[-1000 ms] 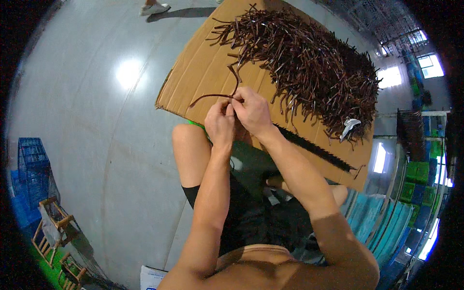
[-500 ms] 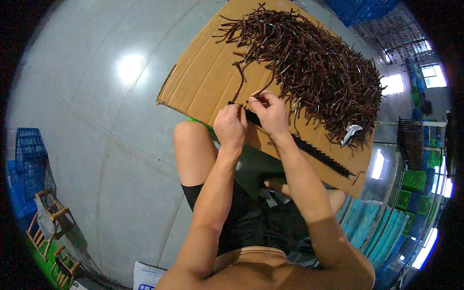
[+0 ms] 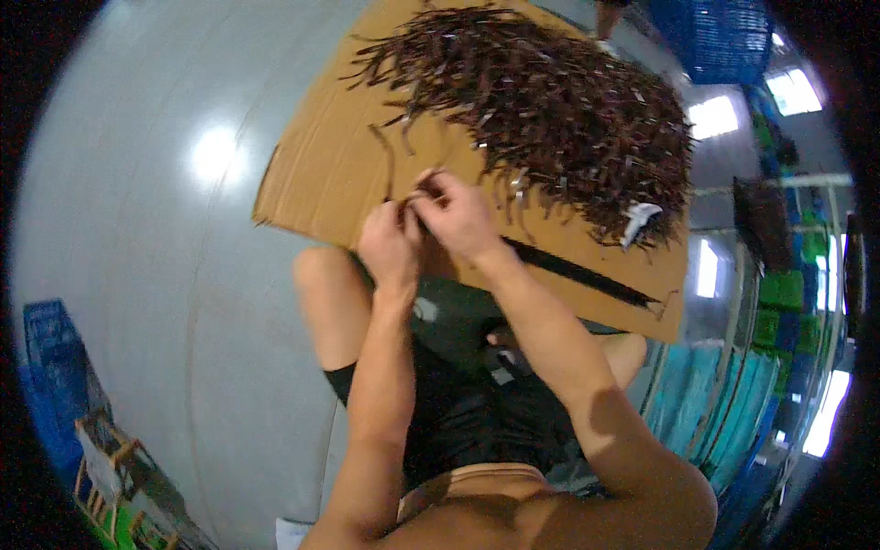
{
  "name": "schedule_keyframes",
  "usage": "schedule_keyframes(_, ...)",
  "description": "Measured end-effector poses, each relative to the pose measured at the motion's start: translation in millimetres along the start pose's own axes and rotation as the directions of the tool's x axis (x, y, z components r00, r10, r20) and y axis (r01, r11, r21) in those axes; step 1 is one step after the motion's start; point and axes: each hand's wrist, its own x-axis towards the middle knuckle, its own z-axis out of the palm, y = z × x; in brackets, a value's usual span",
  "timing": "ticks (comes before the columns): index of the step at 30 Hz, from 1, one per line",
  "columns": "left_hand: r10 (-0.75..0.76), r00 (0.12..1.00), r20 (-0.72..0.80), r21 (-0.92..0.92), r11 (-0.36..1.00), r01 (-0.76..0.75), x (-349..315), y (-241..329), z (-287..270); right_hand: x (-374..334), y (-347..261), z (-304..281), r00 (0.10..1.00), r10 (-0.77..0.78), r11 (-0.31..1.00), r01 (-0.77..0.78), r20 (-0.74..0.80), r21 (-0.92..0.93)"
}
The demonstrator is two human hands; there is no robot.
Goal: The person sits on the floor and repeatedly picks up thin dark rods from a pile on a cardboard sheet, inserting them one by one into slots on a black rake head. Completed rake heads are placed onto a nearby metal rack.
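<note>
My left hand (image 3: 390,246) is closed at the near edge of a cardboard sheet (image 3: 316,165), gripping the left end of a long black toothed strip (image 3: 587,273). A thin brown strip (image 3: 389,167) sticks up past its fingertips. My right hand (image 3: 456,218) touches it from the right, with thumb and fingers pinched on a brown strip mostly hidden by the fingers and blur. The black strip runs from under my right wrist along the cardboard toward the right. Beyond my hands lies a large heap of brown strips (image 3: 568,115).
A crumpled white scrap (image 3: 640,223) lies on the heap's near right edge. Blue crates (image 3: 715,41) stand at the far right. Racks with green crates (image 3: 782,290) and turquoise wrapped stacks (image 3: 683,385) are at right. Wooden stools (image 3: 115,449) stand at lower left.
The whole view has shifted, so the cardboard and my hands sit further left in the picture. My right hand has come in closer against my left, and its brown strip shows less.
</note>
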Motion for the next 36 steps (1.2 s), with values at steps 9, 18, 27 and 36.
schedule_keyframes(9,-0.175,0.985,-0.015,-0.127,0.977,0.171,2.8,-2.0,-5.9,24.7,-1.8,-29.3,0.945,-0.105,0.983,0.146,0.311,-0.110)
schedule_keyframes(18,-0.103,0.994,-0.028,-0.074,0.992,0.101,3.2,7.3,-8.9,40.5,60.3,-127.5,0.870,-0.178,0.223,0.490,0.459,-0.843)
schedule_keyframes(27,-0.031,0.999,-0.043,-0.068,0.997,0.028,4.6,-0.6,-0.7,22.8,13.0,-34.3,0.996,0.081,0.965,-0.072,-0.026,0.252)
schedule_keyframes(36,0.016,0.999,-0.050,-0.084,0.996,-0.020,5.2,2.7,1.0,16.2,16.4,1.6,1.000,0.028,0.977,-0.028,0.002,0.212)
